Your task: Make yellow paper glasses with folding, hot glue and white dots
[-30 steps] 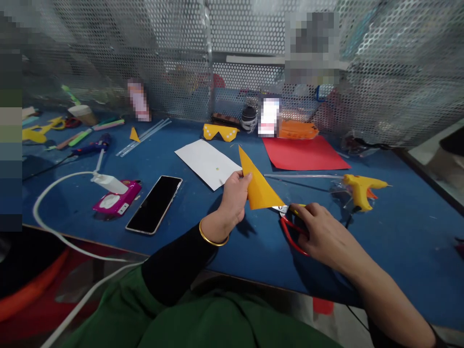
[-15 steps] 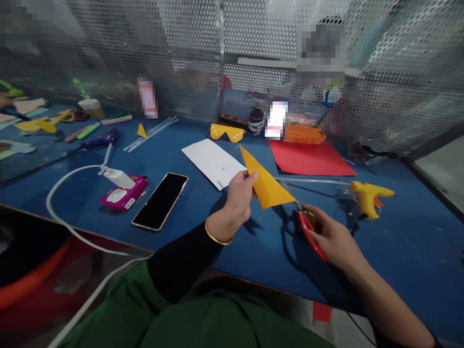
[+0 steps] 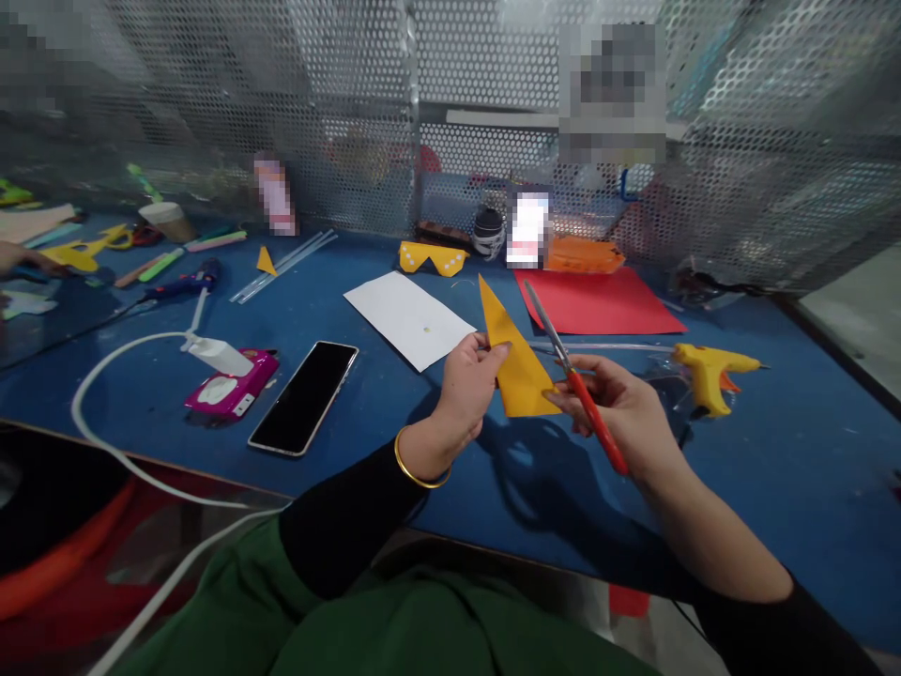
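Observation:
A folded piece of yellow paper (image 3: 517,371), pointed at the top, is pinched at its left edge by my left hand (image 3: 468,390). My right hand (image 3: 623,413) grips red-handled scissors (image 3: 587,408), their blades tilted up and away. Fingertips of the right hand also touch the paper's lower right corner. Beyond my left hand lies a white sheet (image 3: 412,319), and behind the scissors is a red sheet (image 3: 605,305). Farther back rests a yellow mask-shaped cutout (image 3: 432,258) with white dots.
A yellow glue gun (image 3: 710,376) lies to the right. Left of me are a black phone (image 3: 304,399), a magenta power strip (image 3: 236,390) with a white cable, and a blue glue gun (image 3: 187,282). Another person's hand (image 3: 28,258) shows at far left. A perforated metal screen (image 3: 352,94) rises behind.
The scissors have swung from the paper's right corner to point upward. My right hand has come closer and its fingertips now touch that corner. My left hand keeps its hold.

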A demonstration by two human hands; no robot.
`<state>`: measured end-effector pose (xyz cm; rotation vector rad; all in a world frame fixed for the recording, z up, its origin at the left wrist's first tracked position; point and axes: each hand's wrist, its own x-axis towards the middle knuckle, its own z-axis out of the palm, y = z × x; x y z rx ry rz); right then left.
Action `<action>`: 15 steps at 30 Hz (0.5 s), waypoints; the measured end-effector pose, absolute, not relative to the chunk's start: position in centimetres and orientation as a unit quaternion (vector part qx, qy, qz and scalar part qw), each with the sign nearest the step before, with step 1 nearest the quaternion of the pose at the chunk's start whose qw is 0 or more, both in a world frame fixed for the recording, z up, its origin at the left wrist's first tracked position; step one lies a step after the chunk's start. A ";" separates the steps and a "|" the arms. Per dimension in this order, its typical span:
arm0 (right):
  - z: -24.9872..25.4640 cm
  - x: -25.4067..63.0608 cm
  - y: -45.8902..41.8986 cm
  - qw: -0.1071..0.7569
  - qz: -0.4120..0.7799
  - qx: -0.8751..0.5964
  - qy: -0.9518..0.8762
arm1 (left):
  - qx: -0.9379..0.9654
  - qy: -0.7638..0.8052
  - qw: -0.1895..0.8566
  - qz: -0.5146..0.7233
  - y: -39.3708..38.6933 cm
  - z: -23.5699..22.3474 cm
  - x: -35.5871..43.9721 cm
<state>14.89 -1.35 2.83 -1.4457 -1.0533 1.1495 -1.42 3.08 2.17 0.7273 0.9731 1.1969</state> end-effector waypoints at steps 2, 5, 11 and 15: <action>2.5 14.8 -1.4 0.490 0.457 -0.603 -0.433 | 0.317 0.431 0.666 0.520 3.1 2.1 -1.4; 2.0 15.0 -1.6 0.510 0.429 -0.598 -0.446 | 0.314 0.423 0.682 0.507 3.0 1.9 -1.5; 1.4 14.8 -1.8 0.550 0.403 -0.582 -0.444 | 0.304 0.405 0.727 0.464 2.7 1.7 -1.2; 1.5 14.5 -2.0 0.559 0.414 -0.560 -0.451 | 0.302 0.394 0.732 0.466 2.9 1.7 -1.4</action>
